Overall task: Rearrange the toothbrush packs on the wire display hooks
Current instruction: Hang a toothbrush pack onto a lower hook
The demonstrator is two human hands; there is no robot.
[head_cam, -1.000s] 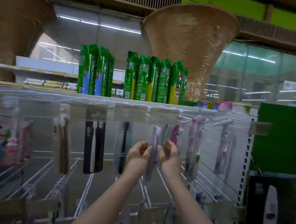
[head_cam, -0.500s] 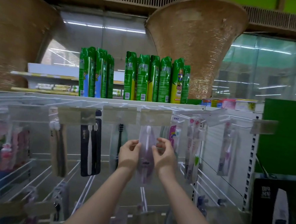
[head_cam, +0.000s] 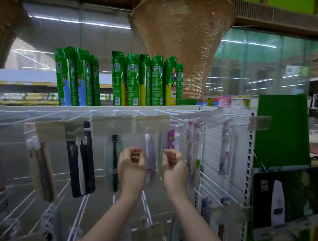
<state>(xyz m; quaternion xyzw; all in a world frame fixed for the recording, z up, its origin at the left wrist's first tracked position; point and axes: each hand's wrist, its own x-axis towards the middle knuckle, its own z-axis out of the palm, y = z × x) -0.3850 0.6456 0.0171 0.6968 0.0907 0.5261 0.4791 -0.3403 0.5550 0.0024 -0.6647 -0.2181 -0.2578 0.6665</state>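
Lilac toothbrush pack (head_cam: 148, 157) hanging on hook at 12 o'clock. Left hand (head_cam: 132, 167), right hand (head_cam: 174, 167) flanking it, fingers loosely curled, grasping nothing. Risk: careless regrasp knocking pack off hook.

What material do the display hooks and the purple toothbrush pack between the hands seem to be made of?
Hooks: probably metal wire with a glossy white coating; they are thin, straight and rigid.
Purple pack: seemingly clear, shiny plastic, perhaps over a tinted card; the white brush shows through it and it catches light.
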